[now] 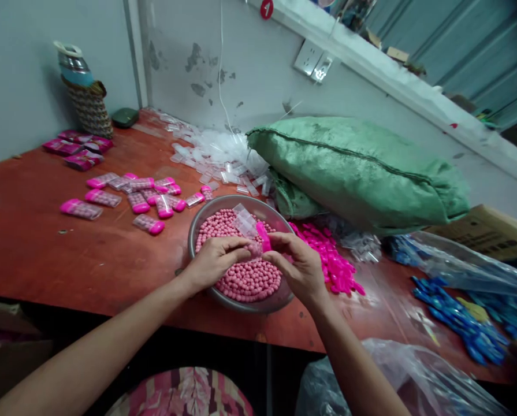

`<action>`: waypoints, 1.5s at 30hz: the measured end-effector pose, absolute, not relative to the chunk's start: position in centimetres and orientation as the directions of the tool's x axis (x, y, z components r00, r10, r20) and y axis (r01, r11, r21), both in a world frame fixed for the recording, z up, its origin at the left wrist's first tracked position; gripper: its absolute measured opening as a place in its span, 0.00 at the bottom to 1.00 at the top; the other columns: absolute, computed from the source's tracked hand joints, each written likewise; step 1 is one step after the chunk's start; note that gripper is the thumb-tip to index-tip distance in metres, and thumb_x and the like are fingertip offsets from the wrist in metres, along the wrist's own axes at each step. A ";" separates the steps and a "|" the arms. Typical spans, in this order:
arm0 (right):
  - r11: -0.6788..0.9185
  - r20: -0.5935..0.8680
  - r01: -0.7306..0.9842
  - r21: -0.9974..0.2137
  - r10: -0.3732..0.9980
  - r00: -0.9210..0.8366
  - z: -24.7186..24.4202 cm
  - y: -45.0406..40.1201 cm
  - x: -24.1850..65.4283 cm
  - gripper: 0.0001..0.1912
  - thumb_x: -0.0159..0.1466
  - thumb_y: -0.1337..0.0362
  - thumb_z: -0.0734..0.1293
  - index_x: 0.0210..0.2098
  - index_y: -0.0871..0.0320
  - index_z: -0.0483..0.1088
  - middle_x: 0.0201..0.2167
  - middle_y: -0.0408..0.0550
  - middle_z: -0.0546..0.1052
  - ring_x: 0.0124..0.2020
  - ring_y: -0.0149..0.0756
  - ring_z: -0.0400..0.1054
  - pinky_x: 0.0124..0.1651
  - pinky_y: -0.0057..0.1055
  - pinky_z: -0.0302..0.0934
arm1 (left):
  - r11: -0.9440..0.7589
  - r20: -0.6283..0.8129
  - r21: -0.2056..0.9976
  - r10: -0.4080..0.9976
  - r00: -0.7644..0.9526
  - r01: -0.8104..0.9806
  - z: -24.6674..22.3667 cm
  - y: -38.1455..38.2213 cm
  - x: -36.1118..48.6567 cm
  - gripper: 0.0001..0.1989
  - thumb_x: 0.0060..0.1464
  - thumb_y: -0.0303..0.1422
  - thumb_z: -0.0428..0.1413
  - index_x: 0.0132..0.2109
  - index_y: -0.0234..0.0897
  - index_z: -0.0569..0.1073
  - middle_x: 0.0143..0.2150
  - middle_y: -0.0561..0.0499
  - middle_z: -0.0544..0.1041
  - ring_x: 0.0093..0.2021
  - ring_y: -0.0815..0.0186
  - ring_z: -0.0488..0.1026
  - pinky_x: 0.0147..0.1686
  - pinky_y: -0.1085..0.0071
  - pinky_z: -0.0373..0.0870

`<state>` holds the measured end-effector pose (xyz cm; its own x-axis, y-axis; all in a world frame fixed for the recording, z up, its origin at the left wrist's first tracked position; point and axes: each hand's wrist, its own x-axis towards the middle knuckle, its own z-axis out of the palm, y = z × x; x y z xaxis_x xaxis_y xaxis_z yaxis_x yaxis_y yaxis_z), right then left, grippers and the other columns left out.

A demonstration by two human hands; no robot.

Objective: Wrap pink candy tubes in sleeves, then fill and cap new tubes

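Note:
A grey metal bowl (196, 215) full of small pink balls (245, 281) stands at the table's front edge. Above it my left hand (221, 257) pinches a small clear plastic container (255, 249) with pink balls inside. My right hand (296, 263) grips a bright pink cap (263, 236) between thumb and fingers, right beside the container; whether the two touch I cannot tell. Another clear plastic piece (244, 219) lies on the balls in the bowl. Right of the bowl is a heap of pink caps (331, 260).
Filled containers with pink caps (141, 199) lie to the left. Behind the bowl are loose clear containers (223, 153) and a bulky green sack (362, 167). Blue pieces (457, 318) and plastic bags (470, 260) are at the right. A bottle in a woven holder (85, 98) stands back left.

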<state>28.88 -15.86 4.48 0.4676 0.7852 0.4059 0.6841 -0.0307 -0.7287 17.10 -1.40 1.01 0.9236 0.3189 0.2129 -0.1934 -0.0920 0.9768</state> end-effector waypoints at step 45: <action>-0.060 0.171 0.747 -0.663 0.959 0.228 4.6 -14.9 29.7 0.07 0.55 0.63 0.69 0.28 0.59 0.68 0.24 0.42 0.71 0.26 0.30 0.64 0.29 0.25 0.57 | -0.720 0.475 0.673 0.242 0.846 -0.171 -0.7 -2.1 16.4 0.11 0.52 0.25 0.49 0.24 0.33 0.70 0.21 0.52 0.70 0.23 0.71 0.66 0.26 0.75 0.57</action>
